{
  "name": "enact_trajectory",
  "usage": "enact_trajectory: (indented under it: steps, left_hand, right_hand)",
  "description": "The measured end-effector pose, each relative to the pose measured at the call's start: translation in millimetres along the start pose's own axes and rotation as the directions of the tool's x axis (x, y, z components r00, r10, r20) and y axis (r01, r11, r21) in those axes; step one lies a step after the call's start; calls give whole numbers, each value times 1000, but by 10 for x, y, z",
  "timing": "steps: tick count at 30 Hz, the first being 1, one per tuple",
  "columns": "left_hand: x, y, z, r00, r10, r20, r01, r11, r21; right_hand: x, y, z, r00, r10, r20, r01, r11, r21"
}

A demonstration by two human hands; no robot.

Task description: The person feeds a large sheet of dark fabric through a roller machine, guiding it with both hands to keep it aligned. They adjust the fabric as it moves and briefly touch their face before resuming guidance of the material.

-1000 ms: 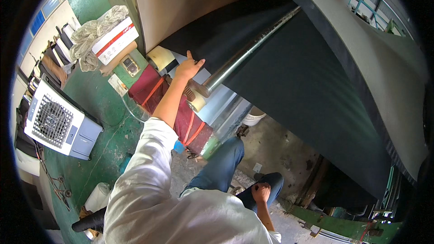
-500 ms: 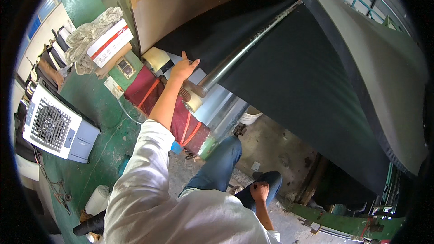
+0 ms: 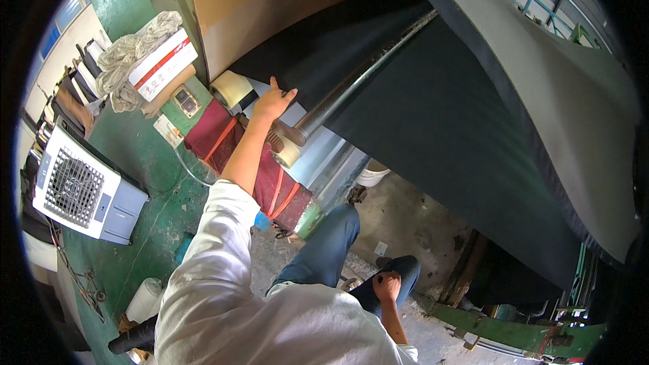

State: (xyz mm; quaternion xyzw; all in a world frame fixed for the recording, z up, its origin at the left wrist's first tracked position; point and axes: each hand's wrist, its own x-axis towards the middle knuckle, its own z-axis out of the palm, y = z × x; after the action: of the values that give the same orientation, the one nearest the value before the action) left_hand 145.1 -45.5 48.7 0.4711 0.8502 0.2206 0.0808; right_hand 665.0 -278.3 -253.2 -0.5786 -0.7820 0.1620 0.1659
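Reaching forward in a rolled-up white sleeve (image 3: pixel 226 230), the left arm is stretched out, its hand (image 3: pixel 272 104) just left of the near end of the long, shiny, round metal bar (image 3: pixel 368 71). The index finger points ahead and the thumb angles toward the bar; that grip is loose, with the digits spread. The large, smooth black sheet (image 3: pixel 439 128) shows on both sides of the bar, one edge close to the left hand; contact between them cannot be made out. Nearer the body than the bar, the right hand (image 3: pixel 387 286) rests on the knee of the blue denim trousers (image 3: pixel 324 247), fingers curled; whether its grip has anything inside cannot be told. Left of the bar are an orange-strapped maroon cloth wrap (image 3: pixel 265 177) and a pale cream roll (image 3: pixel 230 88); right of it hangs a broad grey sheet (image 3: pixel 568 108).
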Motion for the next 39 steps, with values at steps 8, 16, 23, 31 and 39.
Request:
enact_trajectory:
  steps: [8,16,23,31,39]
  left_hand:
    - [-9,20,-15,1000,-26,-2,26,1000,11]
    - [-3,29,-20,1000,-26,12,26,999,24]
    - [7,15,-10,1000,-30,6,30,999,37]
    - [-1,8,-10,1000,-26,3,26,999,21]
    - [-1,8,-3,999,-32,16,32,999,-5]
  right_hand:
    - [7,-20,-24,1000,-8,-7,8,1000,-14]
    - [-2,26,26,1000,10,15,-10,1000,-6]
    - [2,11,11,1000,9,9,-9,1000,1]
    - [-7,31,45,1000,-4,-8,4,1000,-22]
    - [9,6,-15,1000,-11,15,11,1000,-1]
